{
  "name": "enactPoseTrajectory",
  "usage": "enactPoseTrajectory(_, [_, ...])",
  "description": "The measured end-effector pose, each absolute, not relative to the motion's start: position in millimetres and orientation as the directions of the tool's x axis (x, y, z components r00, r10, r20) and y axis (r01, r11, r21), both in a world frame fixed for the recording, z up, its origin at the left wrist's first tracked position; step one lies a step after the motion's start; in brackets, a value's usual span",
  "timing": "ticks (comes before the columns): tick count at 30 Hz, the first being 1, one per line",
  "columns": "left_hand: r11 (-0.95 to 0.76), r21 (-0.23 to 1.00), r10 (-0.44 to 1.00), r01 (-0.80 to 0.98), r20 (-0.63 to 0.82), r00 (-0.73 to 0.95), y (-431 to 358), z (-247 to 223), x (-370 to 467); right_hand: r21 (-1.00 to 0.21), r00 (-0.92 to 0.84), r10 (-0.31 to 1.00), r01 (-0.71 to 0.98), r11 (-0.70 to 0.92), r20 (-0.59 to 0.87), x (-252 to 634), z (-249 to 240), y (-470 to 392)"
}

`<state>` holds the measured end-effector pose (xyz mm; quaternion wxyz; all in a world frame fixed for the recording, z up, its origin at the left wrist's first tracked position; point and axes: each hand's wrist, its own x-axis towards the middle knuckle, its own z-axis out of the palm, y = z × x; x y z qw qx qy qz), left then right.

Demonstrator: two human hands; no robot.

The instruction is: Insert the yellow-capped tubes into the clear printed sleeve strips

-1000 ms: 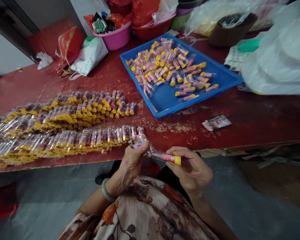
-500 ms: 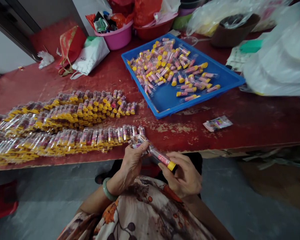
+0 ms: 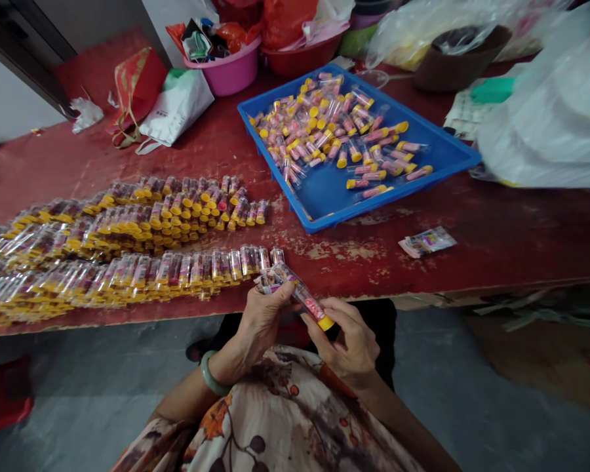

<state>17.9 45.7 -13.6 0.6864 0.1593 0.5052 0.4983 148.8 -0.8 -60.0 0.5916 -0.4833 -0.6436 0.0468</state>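
Observation:
My left hand (image 3: 265, 314) pinches small printed wrappers (image 3: 270, 279) at the table's front edge. A clear tube with a yellow cap (image 3: 314, 309) slants down to the right from those wrappers, its upper end at my left fingertips. Around the capped end, the fingers of my right hand (image 3: 350, 337) are closed. Left of my hands, tubes with yellow ends lie in long stacked rows (image 3: 142, 272). Behind, a blue tray (image 3: 324, 221) holds a loose heap of pink-filled tubes (image 3: 319, 124).
A flat printed packet (image 3: 427, 242) lies on the red table (image 3: 364, 252) at the right. Along the back stand a pink basin (image 3: 226, 73), a red basin, a brown container (image 3: 452, 65) and plastic bags. A white bag (image 3: 177, 111) lies at the back left.
My right hand has moved left and slightly up with the tube. The tube's upper end now reaches farther over the wrappers at my left hand.

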Motion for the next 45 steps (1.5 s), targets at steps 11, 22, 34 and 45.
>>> enactPoseTrajectory(11, [0.455, 0.728, 0.874, -0.512, -0.475, 0.102, 42, -8, 11, -0.777, -0.082, 0.829, 0.309, 0.549, 0.553, 160, -35, 9])
enactPoseTrajectory(22, [0.521, 0.715, 0.853, -0.466, -0.459, 0.250, 36, -5, 15, -0.725, 0.123, 0.745, 0.377, 0.576, 0.656, 151, -28, 8])
enactPoseTrajectory(34, [0.497, 0.725, 0.866, -0.476, -0.442, 0.231, 34, -11, 14, -0.704, 0.172, 0.713, 0.427, 0.568, 0.680, 145, -29, 6])
enactPoseTrajectory(45, [0.502, 0.736, 0.862, -0.453, -0.465, 0.200, 32, -12, 13, -0.599, 0.127, 0.646, 0.539, 0.592, 0.753, 144, -34, 7])
